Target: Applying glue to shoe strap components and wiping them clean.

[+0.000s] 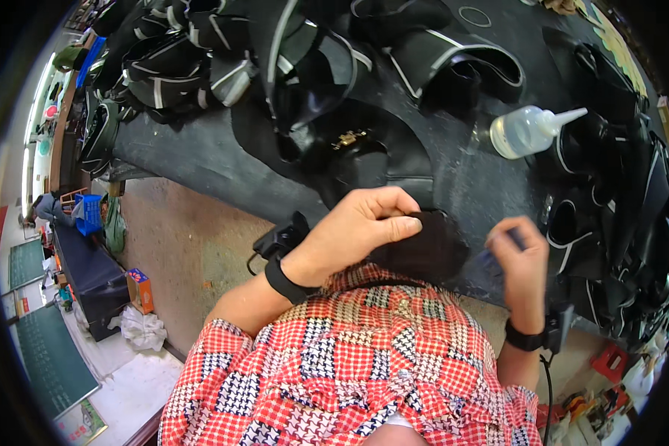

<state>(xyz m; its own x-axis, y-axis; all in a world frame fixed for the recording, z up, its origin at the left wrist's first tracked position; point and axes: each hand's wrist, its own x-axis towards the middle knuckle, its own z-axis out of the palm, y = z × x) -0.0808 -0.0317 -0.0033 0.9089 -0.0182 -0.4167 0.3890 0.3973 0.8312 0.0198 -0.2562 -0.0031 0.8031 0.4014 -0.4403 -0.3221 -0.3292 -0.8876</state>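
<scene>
My left hand (372,219) pinches a black leather or fabric piece (424,249) between thumb and fingers, close in front of my body at the table's near edge. To the right of that piece, my right hand (524,249) is raised with its fingers curled together. It is slightly smeared by motion, and whatever it may hold is too blurred to make out. Just beyond my left hand lies a black leather part (409,160) with a small gold-coloured metal fitting (351,139). A clear squeeze bottle (524,132) with a pointed white nozzle lies past my right hand.
Many black leather pieces with pale edging (163,70) are piled at the far left. More stand at the far middle (453,59) and along the right side (572,230) of the dark worktable (193,160). On the left are a blue basket (89,214) and an orange box (140,290).
</scene>
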